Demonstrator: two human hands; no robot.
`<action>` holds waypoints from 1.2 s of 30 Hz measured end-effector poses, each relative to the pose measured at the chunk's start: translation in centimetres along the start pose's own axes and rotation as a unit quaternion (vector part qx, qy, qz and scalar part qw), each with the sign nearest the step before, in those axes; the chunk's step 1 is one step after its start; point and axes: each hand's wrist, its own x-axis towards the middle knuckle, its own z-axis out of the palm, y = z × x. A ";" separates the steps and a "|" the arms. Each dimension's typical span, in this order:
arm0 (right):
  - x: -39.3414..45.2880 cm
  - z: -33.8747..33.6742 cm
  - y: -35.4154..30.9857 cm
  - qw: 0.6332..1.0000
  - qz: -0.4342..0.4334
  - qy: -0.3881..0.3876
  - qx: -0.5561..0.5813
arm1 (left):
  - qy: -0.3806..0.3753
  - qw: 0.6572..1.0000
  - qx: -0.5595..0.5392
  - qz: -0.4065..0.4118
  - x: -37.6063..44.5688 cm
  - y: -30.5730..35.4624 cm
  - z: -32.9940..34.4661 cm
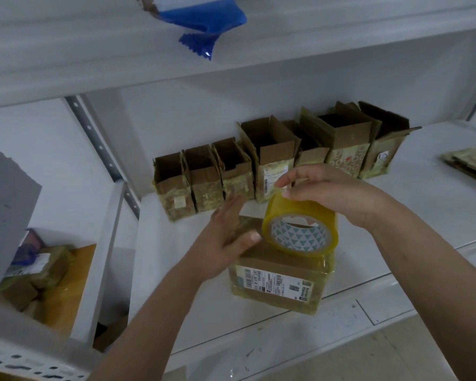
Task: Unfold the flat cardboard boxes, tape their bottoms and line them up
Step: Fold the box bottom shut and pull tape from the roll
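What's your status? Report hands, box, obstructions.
Left hand flat on box. Right hand has its grip on tape roll, on top of the box. Row of open boxes behind. Nothing blocking.

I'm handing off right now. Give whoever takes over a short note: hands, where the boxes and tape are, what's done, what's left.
Left hand: open, flat on the upturned box at the shelf's front.
Right hand: gripping the tape roll above that box.
Done: a row of open boxes lined up along the back wall.
Left: finish taping this box's bottom, turn it upright and add it to the row. Flat cardboard waits at the right edge.
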 end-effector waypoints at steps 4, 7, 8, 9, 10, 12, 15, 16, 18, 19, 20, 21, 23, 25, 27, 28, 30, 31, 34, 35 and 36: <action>-0.5 -0.2 1.4 0.997 -0.026 0.020 0.069 | -0.095 0.990 0.082 0.070 2.2 2.0 1.5; -0.5 0.5 3.5 0.988 -0.028 0.021 0.151 | -0.079 0.981 0.168 0.052 2.5 1.7 2.7; -0.7 0.6 4.1 0.984 -0.031 0.015 0.177 | -0.069 0.980 0.182 0.047 2.6 1.5 2.9; -0.7 0.8 4.6 0.979 -0.045 0.009 0.200 | -0.064 0.979 0.189 0.045 2.6 1.3 2.8; -0.9 1.0 4.9 0.973 -0.060 0.001 0.224 | -0.066 0.976 0.201 0.045 2.7 1.1 2.8; -1.3 1.3 5.6 0.960 -0.073 -0.011 0.270 | -0.087 0.967 0.234 0.044 2.9 1.0 3.0; -1.5 1.4 6.5 0.949 -0.078 -0.020 0.303 | -0.098 0.964 0.247 0.032 2.8 1.0 3.0; -1.6 1.4 6.5 0.949 -0.081 -0.021 0.304 | -0.099 0.963 0.248 0.030 2.8 1.0 3.0; -1.7 1.2 6.2 0.951 -0.073 -0.019 0.298 | -0.107 0.959 0.260 0.025 2.8 1.0 3.0; -1.7 1.1 6.0 0.957 -0.064 -0.013 0.284 | -0.111 0.956 0.270 0.025 2.8 1.0 3.1; -1.7 1.1 5.6 0.963 -0.056 -0.003 0.262 | -0.113 0.952 0.281 0.029 2.8 1.0 3.2; -1.6 1.0 5.0 0.972 -0.051 0.007 0.229 | -0.114 0.949 0.293 0.035 2.8 1.0 3.2; -1.7 1.1 4.0 0.986 -0.042 0.015 0.162 | -0.114 0.943 0.310 0.043 2.7 1.0 3.3; -1.9 1.0 3.3 0.992 -0.033 0.019 0.124 | -0.116 0.941 0.314 0.042 2.7 1.0 3.3; -2.4 0.6 3.1 0.994 -0.026 0.033 0.105 | -0.123 0.937 0.326 0.037 2.8 1.1 3.2; -2.7 0.2 3.0 0.994 -0.025 0.043 0.094 | -0.125 0.932 0.337 0.035 2.8 1.1 3.2; -3.2 -0.7 3.0 0.995 -0.024 0.065 0.066 | -0.127 0.928 0.349 0.031 2.8 1.1 3.2; -3.6 -1.3 3.1 0.996 -0.023 0.076 0.050 | -0.126 0.928 0.348 0.030 2.8 1.0 3.2; -4.8 -3.2 3.4 0.993 -0.011 0.114 -0.002 | -0.129 0.930 0.344 0.031 2.8 1.0 3.2; -5.2 -3.6 3.7 0.993 -0.004 0.120 -0.019 | -0.130 0.931 0.340 0.031 2.8 0.9 3.2; -5.6 -3.9 3.9 0.992 0.008 0.124 -0.029 | -0.130 0.932 0.336 0.032 2.8 0.9 3.3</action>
